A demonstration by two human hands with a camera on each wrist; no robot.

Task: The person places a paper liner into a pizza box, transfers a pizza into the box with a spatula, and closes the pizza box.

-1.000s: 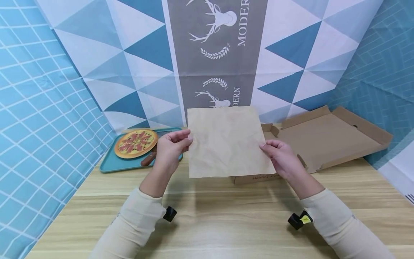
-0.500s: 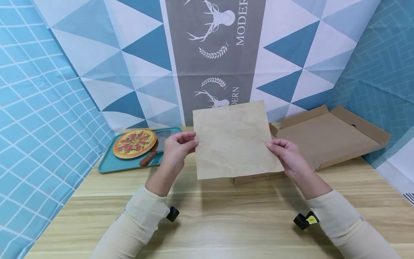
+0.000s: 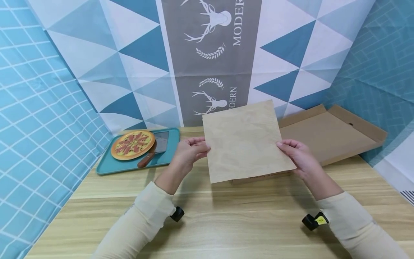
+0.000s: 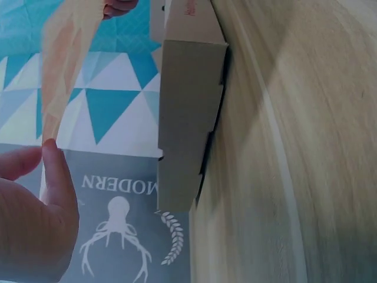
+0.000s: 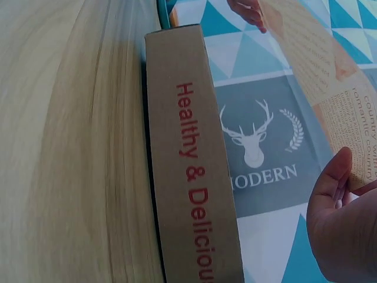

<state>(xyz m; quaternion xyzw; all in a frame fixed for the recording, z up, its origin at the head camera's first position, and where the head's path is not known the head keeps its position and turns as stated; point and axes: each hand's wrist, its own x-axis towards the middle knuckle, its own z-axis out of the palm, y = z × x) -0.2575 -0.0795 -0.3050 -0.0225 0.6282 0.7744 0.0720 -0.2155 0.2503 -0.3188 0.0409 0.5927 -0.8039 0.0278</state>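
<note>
Between both hands a square sheet of brown paper [image 3: 247, 142] is held up, tilted, its right side higher. My left hand [image 3: 189, 153] pinches its left edge between thumb and fingers; my right hand [image 3: 302, 156] pinches the right edge. In the right wrist view the underside of the paper [image 5: 312, 71] bears printed text. Below and behind the sheet stands a cardboard pizza box [image 5: 191, 159], its lid [image 3: 323, 135] folded back to the right. The paper hides most of the box's tray in the head view.
At the back left a teal tray [image 3: 111, 167] carries a pizza [image 3: 133, 144] on a round base and a pizza server [image 3: 161, 142] with a brown handle. The wooden table [image 3: 226, 223] meets patterned sheets at the back and sides.
Both hands have moved right with the paper, away from the tray and further over the box. The sheet has tilted, its upper right corner rising.
</note>
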